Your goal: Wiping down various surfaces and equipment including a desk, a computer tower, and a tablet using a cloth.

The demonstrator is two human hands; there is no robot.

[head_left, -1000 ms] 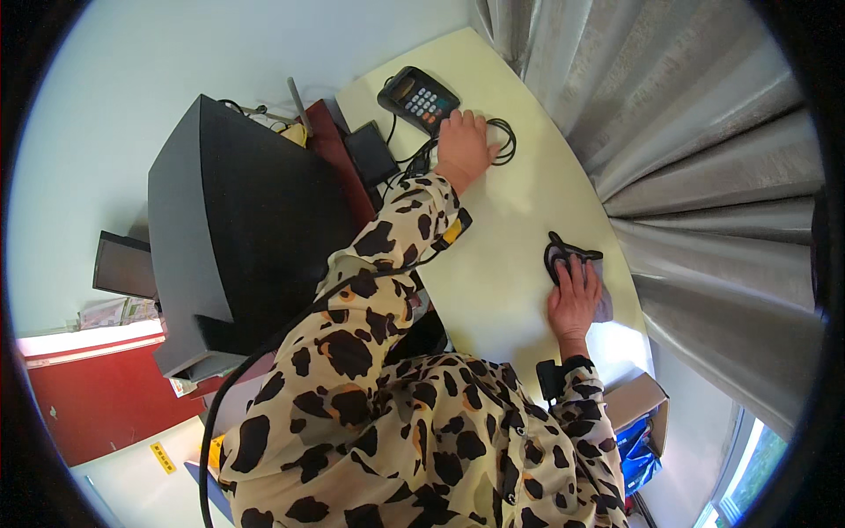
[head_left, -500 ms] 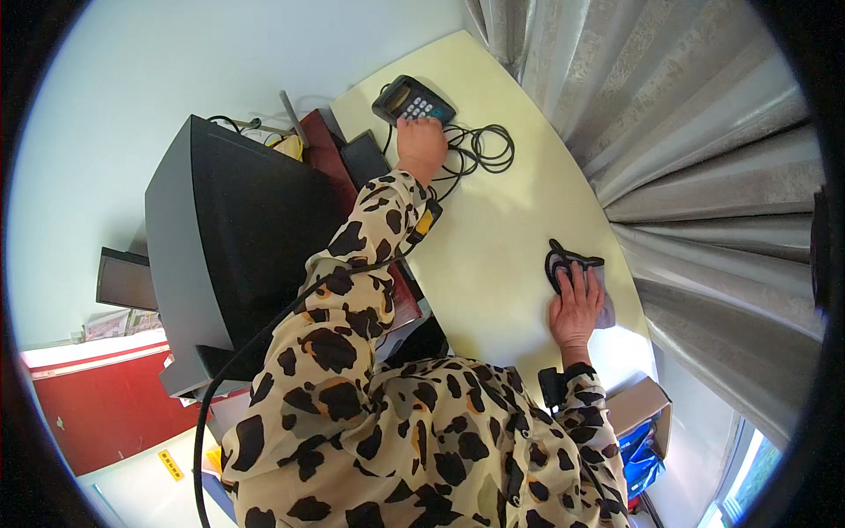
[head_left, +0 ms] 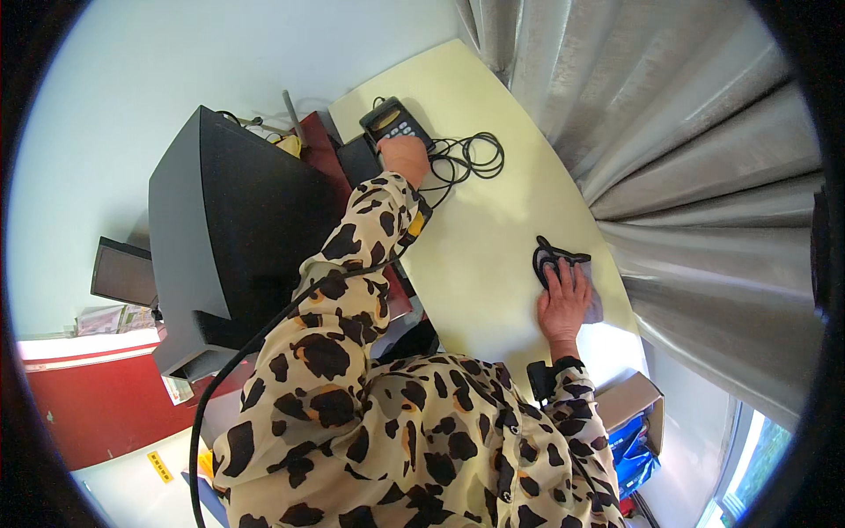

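At the far left end of the pale table (head_left: 502, 211), a black keypad terminal (head_left: 385, 120) with grey keys and a small display lies tilted. My left hand (head_left: 405, 160) grips its near edge; the fingertips are partly hidden. Beside it is a loose coil of black cable (head_left: 482, 155). Nearer to me on the right, my right hand (head_left: 563, 304) lies flat, fingers apart, on a grey cloth (head_left: 595, 304). A black cord loop (head_left: 540, 255) sticks out from this cloth at its far left.
On the left stands a large black monitor (head_left: 264, 220), with a flat black box (head_left: 356, 161) by the table's left edge. Grey curtains (head_left: 687, 167) hang along the right side. An open cardboard box (head_left: 629, 398) holding blue packaging stands at the lower right.
The keypad terminal has turned and come a little toward me with my left hand on it. My right hand stays on the cloth. The whole view has shifted slightly.
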